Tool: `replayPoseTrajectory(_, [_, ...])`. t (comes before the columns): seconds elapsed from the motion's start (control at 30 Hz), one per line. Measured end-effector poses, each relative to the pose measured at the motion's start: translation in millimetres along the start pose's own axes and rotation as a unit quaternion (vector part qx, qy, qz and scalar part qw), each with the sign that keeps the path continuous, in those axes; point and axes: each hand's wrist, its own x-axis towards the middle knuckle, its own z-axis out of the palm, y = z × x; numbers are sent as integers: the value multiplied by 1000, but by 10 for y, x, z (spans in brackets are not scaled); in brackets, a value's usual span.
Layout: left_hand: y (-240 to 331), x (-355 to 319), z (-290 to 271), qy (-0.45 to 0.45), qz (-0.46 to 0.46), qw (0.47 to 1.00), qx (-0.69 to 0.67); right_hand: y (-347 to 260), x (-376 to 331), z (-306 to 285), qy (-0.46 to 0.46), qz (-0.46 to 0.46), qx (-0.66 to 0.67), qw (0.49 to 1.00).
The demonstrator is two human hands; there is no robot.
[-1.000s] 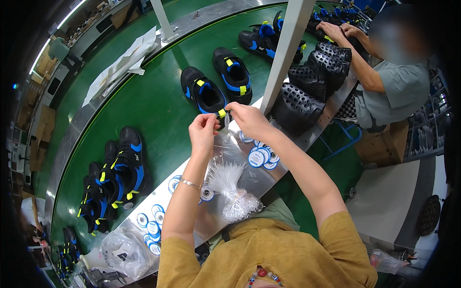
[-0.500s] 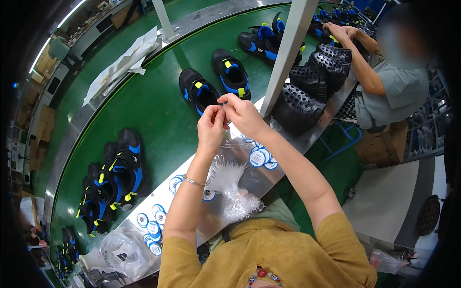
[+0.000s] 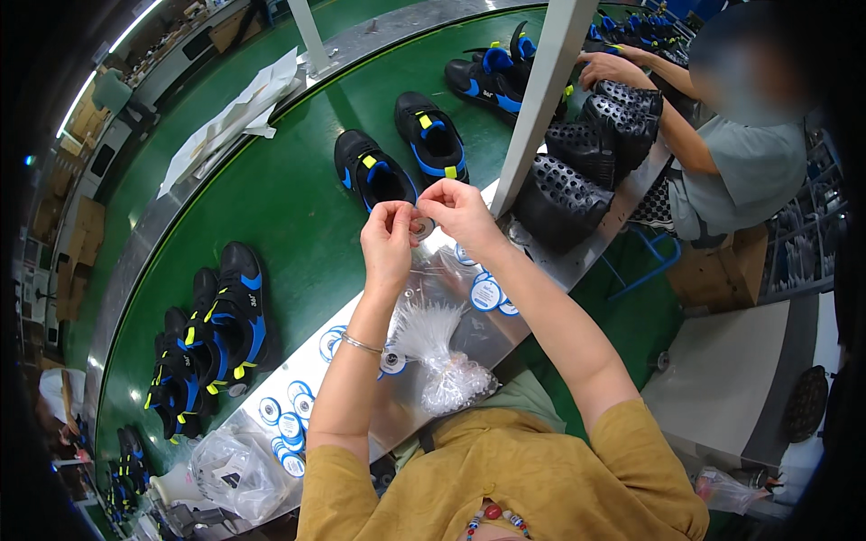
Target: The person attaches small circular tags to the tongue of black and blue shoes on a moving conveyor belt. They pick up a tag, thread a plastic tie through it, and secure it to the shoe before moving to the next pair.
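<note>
My left hand (image 3: pixel 388 242) and my right hand (image 3: pixel 462 219) meet over the near edge of the green belt, fingers pinched. Between them hangs a small round tag (image 3: pixel 422 228), its top at my left fingertips. Whatever my right fingertips grip beside it is too small to make out. Just beyond stands a pair of black and blue shoes with yellow tabs, the left shoe (image 3: pixel 368 167) and the right shoe (image 3: pixel 431 135). Below my wrists, a bundle of clear plastic tag fasteners (image 3: pixel 442 356) lies on the metal ledge.
Round blue-and-white tags (image 3: pixel 487 294) lie right of the bundle; more tags (image 3: pixel 289 427) lie left beside a clear plastic bag (image 3: pixel 236 473). Several shoes (image 3: pixel 236 311) stand at left. A white post (image 3: pixel 544 104) rises beside black shoe lasts (image 3: pixel 564 203). A co-worker (image 3: pixel 735 162) sits at right.
My hands have turned and moved slightly apart, and the round tag now shows between them. The co-worker's hands have shifted to the left.
</note>
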Motion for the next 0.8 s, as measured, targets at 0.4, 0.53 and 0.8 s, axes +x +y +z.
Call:
replayPoseTrajectory(0.4, [4,0,-279,-36,126,980,152,86,114,28,-77,-16,-19,997])
replayPoseTrajectory(0.53, [-3,-24,-304,-26,79,988,130,37,126,36,-87,-22,-47,995])
replayPoseTrajectory(0.8, [23,-33,-339,-44,137,974,177,46,156,76,-145,-2,-80,986])
